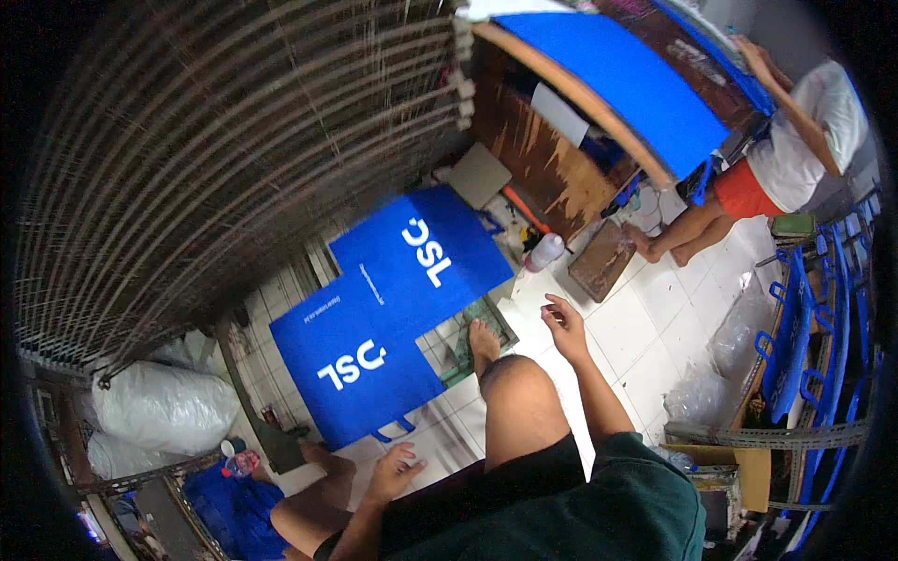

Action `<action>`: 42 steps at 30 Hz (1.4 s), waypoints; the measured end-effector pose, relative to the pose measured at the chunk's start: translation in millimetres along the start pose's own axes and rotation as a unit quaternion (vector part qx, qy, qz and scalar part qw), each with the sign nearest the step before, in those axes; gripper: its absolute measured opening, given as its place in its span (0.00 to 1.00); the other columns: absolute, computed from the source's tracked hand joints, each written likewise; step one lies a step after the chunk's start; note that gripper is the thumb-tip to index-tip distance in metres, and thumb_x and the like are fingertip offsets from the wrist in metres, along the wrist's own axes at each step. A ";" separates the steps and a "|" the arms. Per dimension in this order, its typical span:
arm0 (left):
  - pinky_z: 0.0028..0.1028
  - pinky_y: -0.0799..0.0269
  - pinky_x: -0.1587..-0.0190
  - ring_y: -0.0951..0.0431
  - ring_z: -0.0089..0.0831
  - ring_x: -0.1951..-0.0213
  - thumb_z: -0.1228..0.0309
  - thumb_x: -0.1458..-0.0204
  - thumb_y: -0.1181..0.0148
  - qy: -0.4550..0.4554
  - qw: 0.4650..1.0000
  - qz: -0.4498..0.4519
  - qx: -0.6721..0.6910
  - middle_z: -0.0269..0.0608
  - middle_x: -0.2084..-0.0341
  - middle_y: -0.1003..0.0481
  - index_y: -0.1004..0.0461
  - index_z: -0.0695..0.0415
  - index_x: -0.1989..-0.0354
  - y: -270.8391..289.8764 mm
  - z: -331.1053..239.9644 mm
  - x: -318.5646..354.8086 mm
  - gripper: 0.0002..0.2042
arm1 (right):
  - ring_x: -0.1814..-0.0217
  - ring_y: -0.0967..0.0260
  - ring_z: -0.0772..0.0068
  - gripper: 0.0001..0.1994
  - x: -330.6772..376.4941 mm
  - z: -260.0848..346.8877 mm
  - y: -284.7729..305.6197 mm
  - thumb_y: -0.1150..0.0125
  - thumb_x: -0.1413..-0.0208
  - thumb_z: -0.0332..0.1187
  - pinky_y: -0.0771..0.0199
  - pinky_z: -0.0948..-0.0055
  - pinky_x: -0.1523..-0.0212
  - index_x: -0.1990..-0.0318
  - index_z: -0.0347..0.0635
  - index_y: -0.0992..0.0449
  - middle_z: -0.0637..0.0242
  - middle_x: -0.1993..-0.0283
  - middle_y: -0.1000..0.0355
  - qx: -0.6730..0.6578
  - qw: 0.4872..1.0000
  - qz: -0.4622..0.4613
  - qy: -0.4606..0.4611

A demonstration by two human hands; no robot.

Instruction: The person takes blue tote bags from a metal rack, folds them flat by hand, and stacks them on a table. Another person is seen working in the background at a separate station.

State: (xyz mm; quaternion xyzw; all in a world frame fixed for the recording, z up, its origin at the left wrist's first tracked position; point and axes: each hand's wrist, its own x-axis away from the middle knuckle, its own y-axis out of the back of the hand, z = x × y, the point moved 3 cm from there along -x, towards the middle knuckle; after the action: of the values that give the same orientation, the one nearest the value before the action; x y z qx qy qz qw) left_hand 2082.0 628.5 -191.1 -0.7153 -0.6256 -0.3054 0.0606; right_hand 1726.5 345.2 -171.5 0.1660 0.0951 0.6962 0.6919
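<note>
Two blue fabric bags [369, 327] with white print lie flat side by side in front of me, beside the drying rack. A pair of blue handles [395, 430] sticks out from the nearer one. My left hand [395, 472] hovers close to those handles, over my lap, its fingers loosely bent and apart, holding nothing. Further right, my right hand [563, 327] is raised above the tiled floor, fingers spread with nothing in them. It is apart from the farther bag's right edge. What supports the bags is mostly hidden beneath them.
A tall wire drying rack [253, 140] fills the left. Beyond stands a wooden printing table [533, 140] with blue fabric [627, 84]; another person [795, 150] works there. A white bottle [544, 252] and wooden box [601, 262] are on the floor. Blue bags [790, 337] hang right.
</note>
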 end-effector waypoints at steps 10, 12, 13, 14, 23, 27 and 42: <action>0.31 0.27 0.65 0.22 0.34 0.69 0.51 0.58 0.35 0.033 0.992 0.001 -0.123 0.45 0.68 0.24 0.32 0.59 0.53 -53.2 34.8 61.9 0.29 | 0.61 0.33 0.79 0.13 25.0 150.6 91.6 0.44 0.45 0.29 0.33 0.80 0.61 0.53 0.37 0.30 0.67 0.62 0.29 -0.194 0.959 -0.131 0.157; 0.31 0.27 0.66 0.22 0.33 0.70 0.51 0.58 0.35 0.032 0.992 -0.043 -0.117 0.45 0.69 0.24 0.31 0.58 0.54 -50.9 47.5 60.4 0.28 | 0.62 0.33 0.81 0.12 26.2 163.4 99.6 0.45 0.45 0.28 0.33 0.80 0.64 0.54 0.38 0.30 0.68 0.62 0.29 -0.216 0.954 -0.134 0.160; 0.31 0.27 0.66 0.22 0.33 0.70 0.52 0.58 0.35 0.026 0.991 -0.064 -0.113 0.44 0.69 0.24 0.31 0.58 0.55 -48.6 51.9 59.5 0.27 | 0.63 0.33 0.81 0.12 25.2 171.5 105.8 0.45 0.45 0.29 0.33 0.81 0.64 0.54 0.38 0.30 0.69 0.63 0.29 -0.229 0.948 -0.135 0.177; 0.30 0.27 0.66 0.22 0.32 0.70 0.52 0.58 0.35 0.021 0.990 -0.084 -0.109 0.44 0.70 0.24 0.30 0.58 0.55 -45.9 56.4 60.4 0.26 | 0.64 0.34 0.81 0.12 22.7 179.8 114.0 0.44 0.45 0.29 0.33 0.81 0.65 0.54 0.38 0.30 0.69 0.63 0.29 -0.242 0.941 -0.137 0.194; 0.25 0.28 0.69 0.24 0.25 0.73 0.69 0.57 0.34 -0.028 0.980 -0.197 0.026 0.39 0.74 0.26 0.30 0.62 0.58 -26.4 35.5 110.2 0.19 | 0.50 0.35 0.64 0.28 -96.2 222.8 259.3 0.45 0.47 0.48 0.33 0.64 0.56 0.43 0.43 0.42 0.61 0.48 0.38 -0.500 0.842 -0.155 0.132; 0.23 0.28 0.69 0.25 0.23 0.72 0.74 0.56 0.36 -0.045 0.962 -0.268 -0.018 0.39 0.75 0.25 0.29 0.64 0.61 -8.1 9.8 144.4 0.14 | 0.42 0.41 0.52 0.45 -142.1 214.4 319.5 0.43 0.51 0.54 0.38 0.53 0.45 0.36 0.37 0.60 0.49 0.41 0.45 -0.552 0.800 -0.189 0.136; 0.17 0.35 0.72 0.31 0.17 0.76 0.72 0.52 0.39 0.064 0.885 -0.449 0.110 0.33 0.75 0.27 0.30 0.62 0.61 20.6 -29.9 228.5 0.11 | 0.50 0.33 0.51 0.29 -239.8 124.9 415.9 0.36 0.53 0.41 0.30 0.54 0.50 0.49 0.31 0.39 0.48 0.50 0.34 -0.590 0.803 -0.077 0.036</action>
State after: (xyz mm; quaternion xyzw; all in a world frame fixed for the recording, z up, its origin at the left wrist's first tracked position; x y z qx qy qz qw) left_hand 2097.4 806.3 -43.8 -0.3262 -0.9040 -0.2742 0.0348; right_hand 1381.2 84.3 71.0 -0.3074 -0.2970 0.5681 0.7033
